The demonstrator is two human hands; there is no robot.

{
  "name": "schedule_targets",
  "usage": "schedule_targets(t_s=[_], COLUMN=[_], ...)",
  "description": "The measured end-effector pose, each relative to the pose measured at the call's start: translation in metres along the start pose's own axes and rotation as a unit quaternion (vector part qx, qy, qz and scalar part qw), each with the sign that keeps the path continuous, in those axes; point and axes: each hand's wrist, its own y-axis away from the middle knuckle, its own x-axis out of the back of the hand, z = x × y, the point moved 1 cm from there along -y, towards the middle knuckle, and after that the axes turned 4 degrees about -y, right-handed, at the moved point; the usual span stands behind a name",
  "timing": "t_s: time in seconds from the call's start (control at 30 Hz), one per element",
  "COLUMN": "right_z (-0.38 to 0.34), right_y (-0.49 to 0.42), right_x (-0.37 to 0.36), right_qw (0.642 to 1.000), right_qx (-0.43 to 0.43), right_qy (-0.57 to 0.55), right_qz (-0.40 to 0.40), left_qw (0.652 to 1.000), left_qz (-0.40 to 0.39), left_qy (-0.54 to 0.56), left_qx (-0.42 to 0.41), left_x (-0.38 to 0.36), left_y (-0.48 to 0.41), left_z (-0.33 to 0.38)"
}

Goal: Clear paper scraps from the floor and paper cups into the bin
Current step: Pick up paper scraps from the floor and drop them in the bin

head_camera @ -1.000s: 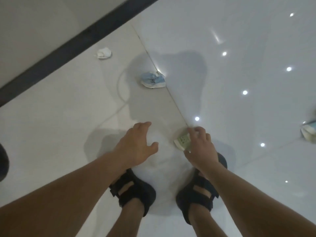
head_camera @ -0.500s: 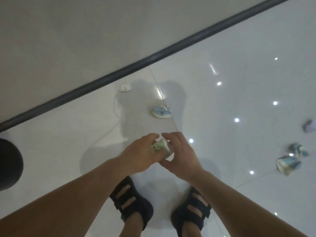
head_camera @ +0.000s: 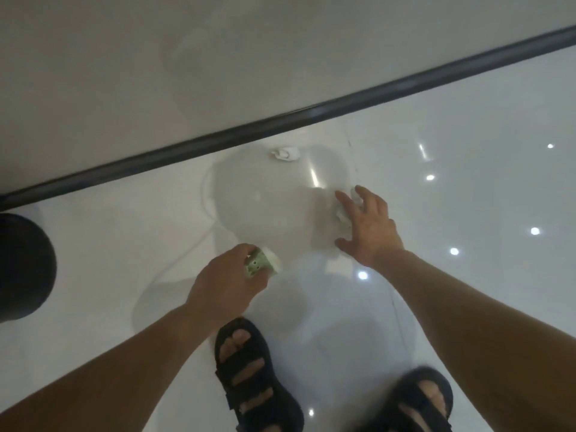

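With our left hand [head_camera: 224,282] curled round the green crumpled scrap [head_camera: 260,265], we should close the spread, empty fingers [head_camera: 344,202] of our right hand [head_camera: 371,226] fully round the pale scrap [head_camera: 340,216] lying beneath them on the floor [head_camera: 467,275] before lifting.

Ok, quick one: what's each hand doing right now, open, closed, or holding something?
Left hand: holds a crumpled green paper scrap.
Right hand: open, fingers spread over a pale scrap on the floor.
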Motion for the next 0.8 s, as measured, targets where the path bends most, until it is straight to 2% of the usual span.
schedule_targets(t_s=[0.17,0.27,0.43,0.63,0.8], right_z=[-0.019,-0.037,-0.085,-0.177,-0.246], right_y=[0.029,0.063,0.112,0.178,0.243], right_x=[-0.03,-0.007,0.089,0.231,0.317], right_qw=[0.999,0.995,0.991,0.991,0.99], right_qx=[0.011,0.024,0.025,0.091,0.121], right_qy=[-0.044,-0.097,-0.129,-0.087,-0.058], right_qz=[0.001,0.013,0.019,0.051,0.052], left_qw=[0.999,0.999,0.997,0.989,0.981], left_qz=[0.008,0.014,0.041,0.105,0.161], left_qy=[0.034,0.045,0.036,0.021,0.061], left_qx=[0.012,-0.011,-0.061,-0.103,-0.084], left_x=[0.004,0.024,0.092,0.202,0.284], left_y=[0.008,0.025,0.069,0.161,0.246], left_z=[-0.017,-0.002,0.039,0.075,0.084])
